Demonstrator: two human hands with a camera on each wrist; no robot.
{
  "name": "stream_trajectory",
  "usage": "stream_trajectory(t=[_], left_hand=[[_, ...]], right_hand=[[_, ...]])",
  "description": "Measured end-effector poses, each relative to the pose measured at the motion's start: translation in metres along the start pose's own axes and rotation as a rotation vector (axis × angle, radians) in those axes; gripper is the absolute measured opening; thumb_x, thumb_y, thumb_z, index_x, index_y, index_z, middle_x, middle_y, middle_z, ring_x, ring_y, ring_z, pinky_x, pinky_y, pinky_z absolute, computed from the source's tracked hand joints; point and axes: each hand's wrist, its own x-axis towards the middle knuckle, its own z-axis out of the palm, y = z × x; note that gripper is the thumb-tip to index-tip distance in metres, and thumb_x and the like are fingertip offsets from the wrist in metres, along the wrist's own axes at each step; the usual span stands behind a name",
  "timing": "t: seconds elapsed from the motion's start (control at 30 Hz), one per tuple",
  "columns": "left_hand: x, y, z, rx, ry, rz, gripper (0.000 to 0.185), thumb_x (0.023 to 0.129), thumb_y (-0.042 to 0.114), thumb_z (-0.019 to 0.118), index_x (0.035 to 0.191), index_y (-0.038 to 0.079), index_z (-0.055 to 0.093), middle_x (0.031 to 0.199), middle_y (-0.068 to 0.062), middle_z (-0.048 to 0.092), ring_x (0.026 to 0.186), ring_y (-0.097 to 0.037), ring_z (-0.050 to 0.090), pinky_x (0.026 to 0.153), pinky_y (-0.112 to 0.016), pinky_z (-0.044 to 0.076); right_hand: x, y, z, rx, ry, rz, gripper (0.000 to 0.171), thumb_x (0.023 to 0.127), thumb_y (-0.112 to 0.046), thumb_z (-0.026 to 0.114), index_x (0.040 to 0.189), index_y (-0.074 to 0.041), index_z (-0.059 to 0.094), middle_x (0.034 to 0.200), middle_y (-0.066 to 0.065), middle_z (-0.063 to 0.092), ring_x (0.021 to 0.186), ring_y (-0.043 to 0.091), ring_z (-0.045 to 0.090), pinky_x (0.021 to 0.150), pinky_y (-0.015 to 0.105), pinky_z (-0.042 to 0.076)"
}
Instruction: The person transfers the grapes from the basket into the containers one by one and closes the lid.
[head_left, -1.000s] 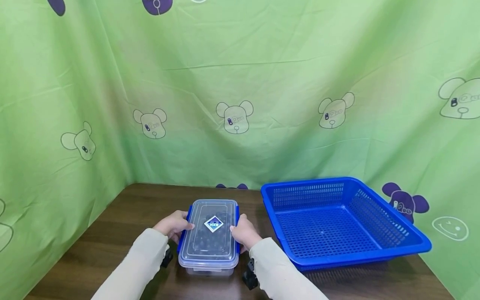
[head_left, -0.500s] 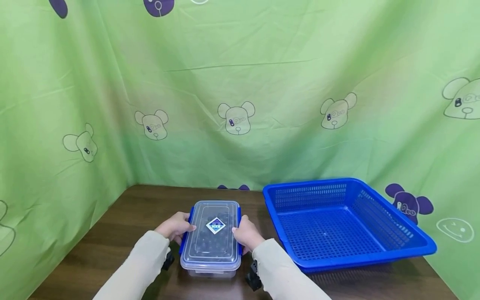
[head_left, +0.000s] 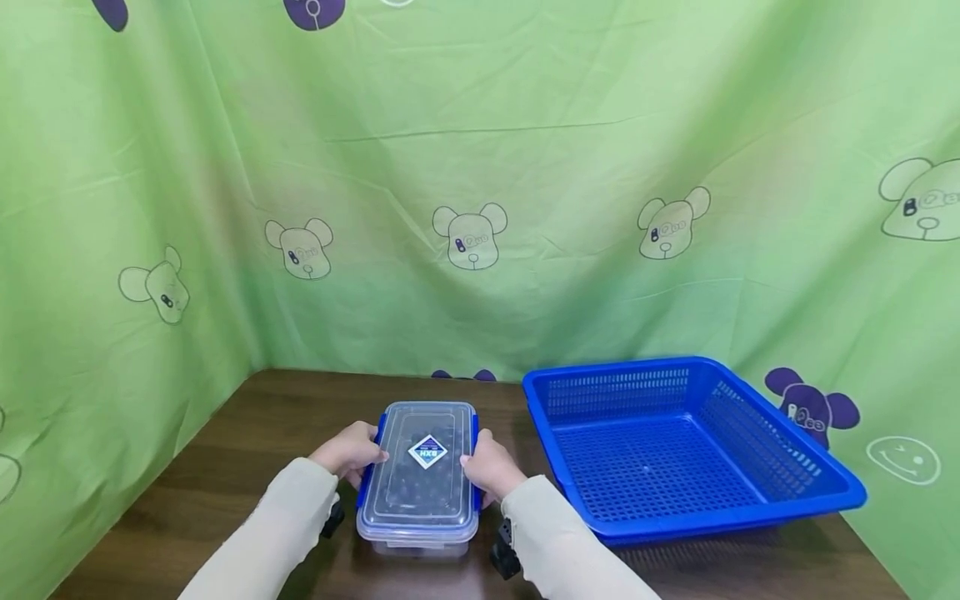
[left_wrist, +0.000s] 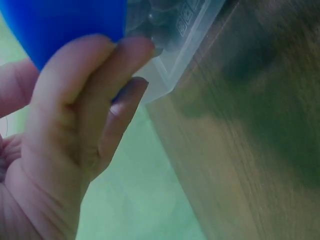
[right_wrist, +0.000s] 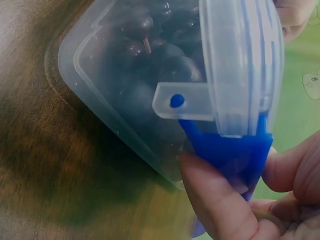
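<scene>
A clear plastic food container with a translucent lid and blue side latches sits on the brown table, a diamond-shaped label on top. Dark round fruit with a stem, looking like grapes, shows through its wall. On the left side my left hand holds the container, thumb on the lid's edge. Its fingers touch the blue latch in the left wrist view. My right hand grips the opposite side, thumb at the lid's edge. In the right wrist view its fingers are at another blue latch, which looks fastened against the lid.
A large blue plastic basket with perforated walls stands on the table to the right of the container. Green cloth with bear prints hangs behind and along the sides of the wooden table.
</scene>
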Motion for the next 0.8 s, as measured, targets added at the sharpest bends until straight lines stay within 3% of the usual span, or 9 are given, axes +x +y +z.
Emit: stream_trajectory(t=[0.2, 0.4, 0.53, 0.6, 0.7, 0.8], left_hand=[[0.002, -0.002, -0.003, 0.045, -0.016, -0.01, 0.034, 0.092, -0.008, 0.05, 0.123, -0.018, 0.045, 0.079, -0.016, 0.064, 0.072, -0.034, 0.068, 0.061, -0.05, 0.057], [-0.002, -0.005, -0.004, 0.073, -0.022, -0.016, 0.032, 0.094, -0.006, 0.049, 0.124, -0.017, 0.045, 0.081, -0.016, 0.064, 0.073, -0.033, 0.068, 0.062, -0.051, 0.057], [-0.004, -0.006, -0.006, 0.157, -0.017, 0.008, 0.04, 0.095, 0.001, 0.053, 0.132, -0.011, 0.044, 0.079, -0.015, 0.066, 0.066, -0.032, 0.068, 0.06, -0.049, 0.057], [-0.006, -0.007, -0.008, 0.241, 0.001, 0.026, 0.048, 0.095, 0.007, 0.057, 0.137, -0.008, 0.041, 0.084, -0.017, 0.066, 0.064, -0.032, 0.067, 0.058, -0.048, 0.056], [-0.012, -0.007, -0.014, 0.403, 0.048, 0.078, 0.063, 0.094, 0.018, 0.061, 0.145, -0.005, 0.033, 0.111, -0.025, 0.063, 0.086, -0.038, 0.067, 0.074, -0.052, 0.054], [-0.017, -0.007, -0.02, 0.514, 0.085, 0.154, 0.073, 0.094, 0.026, 0.061, 0.149, -0.004, 0.023, 0.138, -0.027, 0.047, 0.116, -0.043, 0.053, 0.095, -0.056, 0.043]], right_hand=[[0.0, 0.003, 0.005, 0.022, 0.009, -0.017, 0.055, 0.097, -0.006, 0.052, 0.141, 0.012, 0.023, 0.116, 0.037, 0.049, 0.078, 0.038, 0.063, 0.053, 0.054, 0.055], [-0.002, 0.003, 0.012, -0.065, 0.001, -0.024, 0.053, 0.098, -0.008, 0.049, 0.138, 0.014, 0.023, 0.105, 0.037, 0.052, 0.073, 0.039, 0.062, 0.05, 0.053, 0.054], [-0.003, -0.003, 0.005, -0.007, -0.075, 0.035, 0.056, 0.098, -0.007, 0.05, 0.14, 0.016, 0.02, 0.116, 0.038, 0.046, 0.09, 0.045, 0.06, 0.066, 0.059, 0.054], [-0.005, -0.008, 0.0, 0.006, -0.111, 0.021, 0.057, 0.097, -0.007, 0.052, 0.139, 0.016, 0.023, 0.123, 0.037, 0.045, 0.102, 0.046, 0.057, 0.079, 0.06, 0.051], [-0.009, -0.018, -0.009, -0.043, -0.126, -0.059, 0.056, 0.095, -0.01, 0.056, 0.138, 0.016, 0.031, 0.131, 0.036, 0.045, 0.117, 0.046, 0.049, 0.098, 0.057, 0.04], [-0.016, -0.031, -0.021, -0.101, -0.125, -0.146, 0.06, 0.095, -0.016, 0.057, 0.14, 0.014, 0.032, 0.138, 0.033, 0.041, 0.129, 0.045, 0.04, 0.107, 0.055, 0.03]])
